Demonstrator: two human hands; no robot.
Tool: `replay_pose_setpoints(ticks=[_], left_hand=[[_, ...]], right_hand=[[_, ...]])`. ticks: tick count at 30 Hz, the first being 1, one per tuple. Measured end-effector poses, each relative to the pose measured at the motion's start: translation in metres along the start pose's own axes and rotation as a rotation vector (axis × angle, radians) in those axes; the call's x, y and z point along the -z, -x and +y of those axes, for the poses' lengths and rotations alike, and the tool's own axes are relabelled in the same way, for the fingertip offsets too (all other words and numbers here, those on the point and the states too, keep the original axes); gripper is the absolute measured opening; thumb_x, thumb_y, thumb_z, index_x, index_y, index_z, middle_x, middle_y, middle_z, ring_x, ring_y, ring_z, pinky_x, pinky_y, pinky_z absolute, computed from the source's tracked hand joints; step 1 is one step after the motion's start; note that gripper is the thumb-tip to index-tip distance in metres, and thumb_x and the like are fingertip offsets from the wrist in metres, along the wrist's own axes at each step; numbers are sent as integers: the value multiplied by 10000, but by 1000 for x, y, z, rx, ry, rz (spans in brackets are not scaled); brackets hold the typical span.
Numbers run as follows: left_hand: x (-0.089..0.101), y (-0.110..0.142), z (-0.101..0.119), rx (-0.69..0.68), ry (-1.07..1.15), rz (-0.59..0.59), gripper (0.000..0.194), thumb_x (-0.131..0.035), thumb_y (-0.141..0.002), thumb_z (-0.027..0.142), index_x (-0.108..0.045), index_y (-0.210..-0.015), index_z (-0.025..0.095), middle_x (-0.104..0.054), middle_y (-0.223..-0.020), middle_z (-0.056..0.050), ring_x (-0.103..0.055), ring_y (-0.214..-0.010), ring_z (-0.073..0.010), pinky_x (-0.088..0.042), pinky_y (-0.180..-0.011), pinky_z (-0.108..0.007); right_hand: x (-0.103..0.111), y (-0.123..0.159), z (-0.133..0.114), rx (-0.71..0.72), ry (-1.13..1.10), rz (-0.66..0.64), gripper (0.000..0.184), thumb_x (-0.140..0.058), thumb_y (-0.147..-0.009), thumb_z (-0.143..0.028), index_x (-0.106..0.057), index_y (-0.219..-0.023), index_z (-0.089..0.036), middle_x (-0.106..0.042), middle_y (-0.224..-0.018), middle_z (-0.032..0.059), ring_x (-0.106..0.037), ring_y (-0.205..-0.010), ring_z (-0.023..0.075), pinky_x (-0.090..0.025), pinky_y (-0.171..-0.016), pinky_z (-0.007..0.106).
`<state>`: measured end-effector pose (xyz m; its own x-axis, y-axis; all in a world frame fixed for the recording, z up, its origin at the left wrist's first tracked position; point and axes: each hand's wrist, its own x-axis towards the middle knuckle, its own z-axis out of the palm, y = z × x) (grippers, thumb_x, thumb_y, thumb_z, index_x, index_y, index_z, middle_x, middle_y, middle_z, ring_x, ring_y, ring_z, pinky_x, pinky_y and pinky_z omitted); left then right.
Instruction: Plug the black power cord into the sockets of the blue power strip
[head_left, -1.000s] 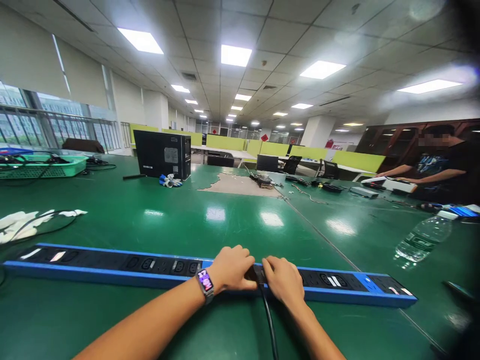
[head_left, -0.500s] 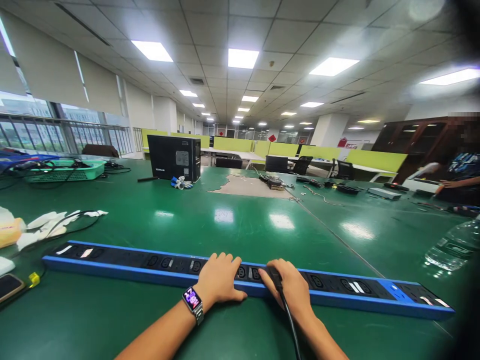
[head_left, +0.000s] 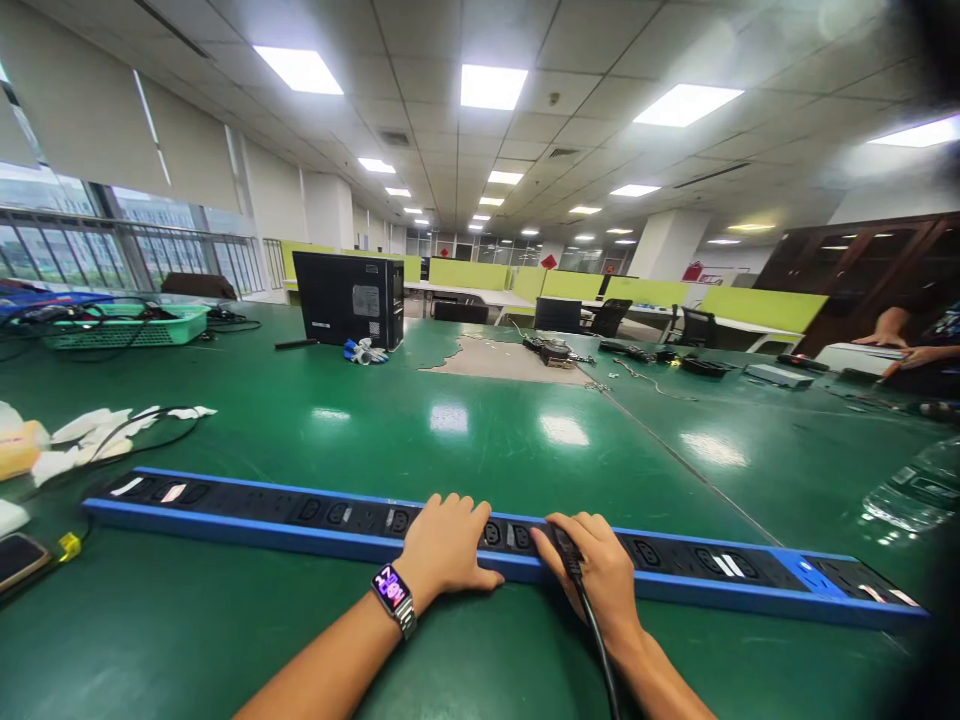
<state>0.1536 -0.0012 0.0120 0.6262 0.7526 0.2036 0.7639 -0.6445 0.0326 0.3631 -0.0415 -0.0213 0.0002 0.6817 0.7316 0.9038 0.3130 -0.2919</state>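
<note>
A long blue and black power strip (head_left: 322, 513) lies across the green table in front of me. My left hand (head_left: 448, 545) grips it near the middle, fingers over the far edge and thumb along the near blue side. A smartwatch (head_left: 391, 590) is on that wrist. My right hand (head_left: 596, 570) pinches a black plug (head_left: 568, 550) at the strip's sockets, just right of the centre. The plug's front end is hidden by my fingers, so I cannot tell how deep it sits. Its black cord (head_left: 602, 650) runs down toward me.
A computer tower (head_left: 337, 300) stands at the back left, with blue and white gloves (head_left: 365, 351) before it. A green basket (head_left: 150, 325) holds cables. White gloves (head_left: 90, 435) and a phone (head_left: 22, 562) lie left; a plastic bottle (head_left: 919, 490) lies right. Another person's hands (head_left: 896, 335) rest on a white item.
The view has tilted down and shifted slightly. Both my hands keep their places on the strip and plug. At the far right, the other person's hands have come onto the white item.
</note>
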Motion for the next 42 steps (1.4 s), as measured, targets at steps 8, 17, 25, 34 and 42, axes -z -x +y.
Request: replay_pose_setpoints(ticks=[8, 17, 25, 34, 42], left_hand=[[-2, -1, -4, -2, 27, -17, 703, -681, -630, 676, -577, -1124, 186, -664, -1003, -100, -602, -943, -305, -449, -819, -426], [3, 22, -5, -309, 185, 258, 820, -497, -764, 747, -373, -1386, 228, -605, -1096, -86, -569, -922, -236, -441, -805, -367], [19, 54, 4, -382, 25, 399, 351, -449, -902, 544, -607, -995, 245, -632, -1028, -74, -572, -827, -201, -434, -655, -326], [24, 89, -93, 184, 318, 855, 229, -464, -937, 281, -618, -1099, 230, -662, -1139, -79, -630, -1037, -205, -519, -913, -357], [16, 99, -114, 123, 388, 578, 265, -525, -895, 256, -664, -1121, 241, -715, -1117, -46, -663, -1041, -208, -541, -923, -364]], right_hand=[[13, -9, -3, -445, -242, 188, 395, -543, -811, -549, -688, -727, -191, -684, -719, 50, -612, -686, 190, -465, -660, 298], [11, -13, -51, -296, -170, -312, 349, -599, -769, -451, -661, -1059, -267, -733, -822, 38, -666, -716, 230, -466, -641, 303], [8, -26, -96, -71, -458, -629, 333, -530, -708, -154, -632, -1017, -228, -708, -892, 19, -623, -758, 168, -443, -676, 248], [-6, -11, -53, -122, -313, -170, 248, -578, -820, -409, -672, -917, -201, -649, -741, 35, -579, -668, 171, -471, -657, 297], [-9, -9, -40, -295, -345, -124, 325, -560, -823, -495, -699, -784, -204, -695, -739, 56, -619, -664, 190, -493, -649, 308]])
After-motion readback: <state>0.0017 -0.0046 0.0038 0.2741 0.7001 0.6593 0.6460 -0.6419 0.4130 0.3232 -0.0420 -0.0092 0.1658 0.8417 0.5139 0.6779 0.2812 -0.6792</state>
